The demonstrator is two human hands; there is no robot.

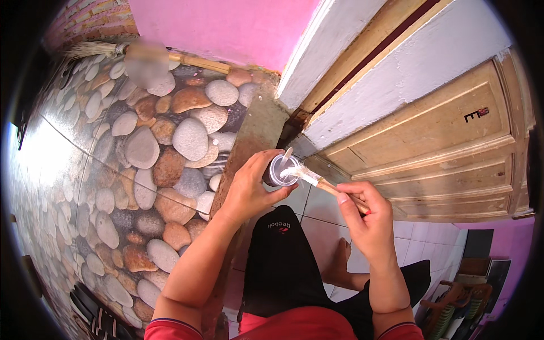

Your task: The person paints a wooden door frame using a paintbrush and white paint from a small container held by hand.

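A small round paint cup with a pale rim is gripped from its left side by my left hand, thumb and fingers curved around it. A flat stick leans out over the cup's far rim. My right hand pinches the wooden handle of a paintbrush. The brush's bristles, coated in white paint, are over the cup's mouth at its right side. How much the cup holds inside is hard to make out.
To the right, a wooden door carries white paint along its left stile, beside a white door frame. Pebble-patterned floor spreads left past a raised sill. A broom lies by the pink wall. Sandals lie lower left.
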